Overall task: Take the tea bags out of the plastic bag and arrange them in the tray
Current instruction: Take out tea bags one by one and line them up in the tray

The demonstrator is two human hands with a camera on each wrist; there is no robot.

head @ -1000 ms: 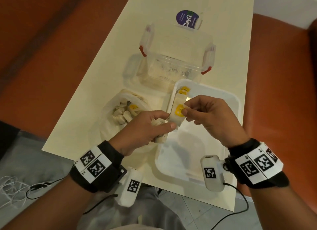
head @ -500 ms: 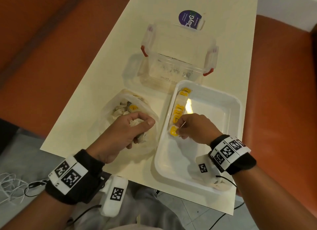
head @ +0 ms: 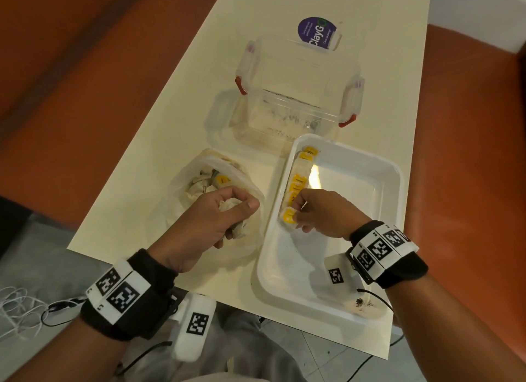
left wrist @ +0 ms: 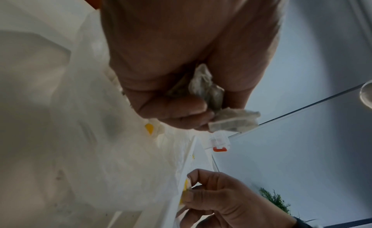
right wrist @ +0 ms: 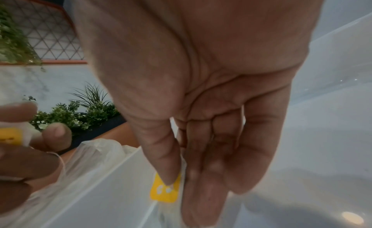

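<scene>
A white tray (head: 392, 182) lies on the table's right side. Several tea bags with yellow tags (head: 299, 179) stand in a row along its left wall. My right hand (head: 296, 215) pinches the nearest yellow-tagged tea bag (head: 287, 217) at the front end of that row; the right wrist view shows my thumb on its yellow tag (right wrist: 164, 190). Left of the tray sits the open clear plastic bag (head: 185, 188) with more tea bags inside. Over its mouth my left hand (head: 236, 208) grips a bunch of crumpled tea bags (left wrist: 209, 94).
A clear lidless container with red clips (head: 299, 97) stands behind the tray and bag, with its lid (head: 317, 36) showing a purple label farther back. Orange seating flanks the cream table (head: 176, 102). White cords (head: 17, 310) lie on the floor at the left.
My right hand went from mid-air down into the tray with a tea bag and now holds it at the row's front end. My left hand moved back over the plastic bag.
</scene>
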